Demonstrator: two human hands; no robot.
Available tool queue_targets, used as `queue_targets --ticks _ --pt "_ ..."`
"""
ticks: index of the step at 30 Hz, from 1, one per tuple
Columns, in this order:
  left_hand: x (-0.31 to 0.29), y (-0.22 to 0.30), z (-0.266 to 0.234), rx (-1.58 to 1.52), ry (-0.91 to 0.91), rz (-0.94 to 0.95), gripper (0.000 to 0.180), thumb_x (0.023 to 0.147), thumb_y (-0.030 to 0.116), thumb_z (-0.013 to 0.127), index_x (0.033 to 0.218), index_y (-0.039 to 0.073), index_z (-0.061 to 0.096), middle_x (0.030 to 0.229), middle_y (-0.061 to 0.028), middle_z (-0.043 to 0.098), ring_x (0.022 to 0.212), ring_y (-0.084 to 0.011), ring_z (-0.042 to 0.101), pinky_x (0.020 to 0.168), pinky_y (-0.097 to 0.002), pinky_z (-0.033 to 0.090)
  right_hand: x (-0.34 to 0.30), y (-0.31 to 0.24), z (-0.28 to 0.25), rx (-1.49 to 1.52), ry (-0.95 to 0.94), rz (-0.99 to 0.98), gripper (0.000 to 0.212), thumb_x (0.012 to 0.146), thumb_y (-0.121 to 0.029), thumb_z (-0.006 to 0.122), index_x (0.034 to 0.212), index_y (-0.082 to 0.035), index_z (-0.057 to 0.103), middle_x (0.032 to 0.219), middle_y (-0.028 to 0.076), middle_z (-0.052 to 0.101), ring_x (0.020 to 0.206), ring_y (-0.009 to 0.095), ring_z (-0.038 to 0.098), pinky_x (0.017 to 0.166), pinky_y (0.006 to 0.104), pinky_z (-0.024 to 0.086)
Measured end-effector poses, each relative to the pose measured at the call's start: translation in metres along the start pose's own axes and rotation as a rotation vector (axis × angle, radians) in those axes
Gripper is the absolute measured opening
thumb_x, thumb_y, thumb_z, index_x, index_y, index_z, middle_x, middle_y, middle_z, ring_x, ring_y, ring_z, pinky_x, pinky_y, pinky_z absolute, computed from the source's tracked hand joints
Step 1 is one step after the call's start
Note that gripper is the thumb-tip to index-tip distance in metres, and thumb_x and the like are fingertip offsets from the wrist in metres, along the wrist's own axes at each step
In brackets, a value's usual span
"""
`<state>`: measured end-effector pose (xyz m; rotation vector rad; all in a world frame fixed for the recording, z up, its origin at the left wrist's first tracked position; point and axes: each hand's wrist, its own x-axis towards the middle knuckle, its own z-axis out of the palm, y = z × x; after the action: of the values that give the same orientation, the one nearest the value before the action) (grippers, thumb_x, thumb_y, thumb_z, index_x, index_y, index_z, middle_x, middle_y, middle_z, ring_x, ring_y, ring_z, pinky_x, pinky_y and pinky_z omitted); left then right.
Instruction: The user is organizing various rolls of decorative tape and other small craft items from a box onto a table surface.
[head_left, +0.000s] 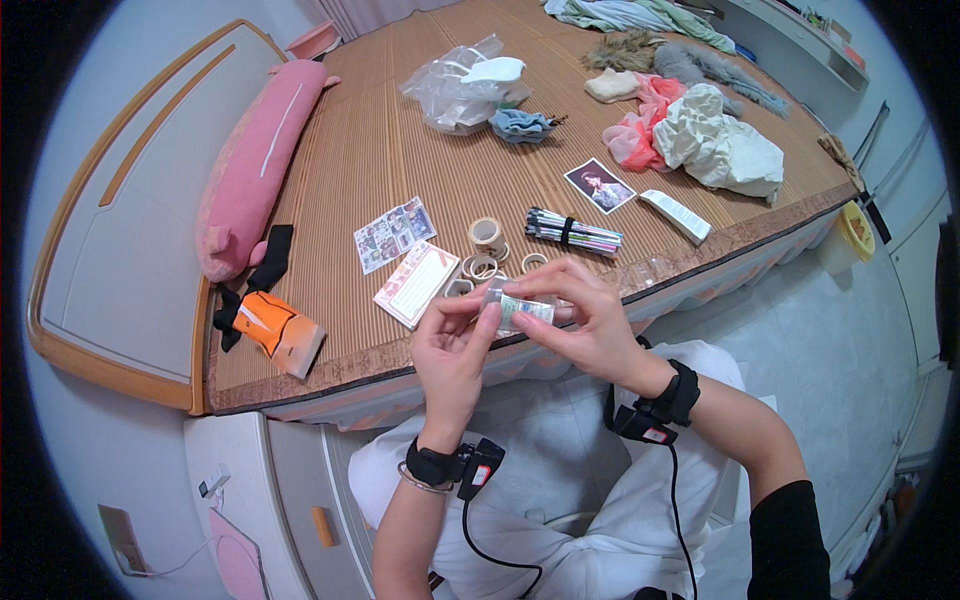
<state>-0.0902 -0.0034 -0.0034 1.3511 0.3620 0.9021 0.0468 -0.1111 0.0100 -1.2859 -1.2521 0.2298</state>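
Both my hands are closed on one small clear plastic packet or tube with a pale green and white label point(527, 308); its exact kind is hard to tell. My left hand point(452, 340) pinches its left end between thumb and fingers. At the label and right end, my right hand point(592, 318) grips with thumb and fingertips. Just beyond the hands, on the bed mat, lie several tape rolls point(487, 236) and a white notepad with a pink patterned border point(418, 284). Behind the notepad is a sticker sheet point(394, 234).
A banded bundle of pens point(573, 232), a photo card point(599, 186) and a white box point(676, 217) lie to the right. Crumpled clothes point(720, 145) and a plastic bag point(460, 88) are farther back. An orange pouch point(275, 330) and a long pink plush point(262, 165) lie left.
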Motion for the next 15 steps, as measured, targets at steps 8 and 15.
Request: queue_targets --ticks 8,15 --pt "-0.0038 0.0041 0.0032 0.122 -0.036 0.004 0.025 0.087 -0.003 0.064 0.110 -0.005 0.055 0.114 -0.0149 0.062 0.102 -0.0162 0.062 0.090 -0.0276 0.052 -0.0028 0.0053 0.0020 0.057 0.023 0.070 0.025 0.086 -0.011 0.068 0.110 -0.004 0.066 0.099 0.009 0.060 0.092 0.015 0.062 0.071 0.0267 0.054" --pt "-0.0037 0.0002 0.0036 0.223 -0.088 0.061 0.029 0.089 0.001 0.064 0.116 -0.003 0.054 0.108 -0.0112 0.064 0.098 -0.0132 0.062 0.084 -0.0246 0.052 0.0007 0.0014 -0.0002 0.322 0.028 0.309 0.027 0.089 -0.012 0.066 0.113 -0.002 0.062 0.107 0.008 0.060 0.099 0.015 0.062 0.077 0.0278 0.056"
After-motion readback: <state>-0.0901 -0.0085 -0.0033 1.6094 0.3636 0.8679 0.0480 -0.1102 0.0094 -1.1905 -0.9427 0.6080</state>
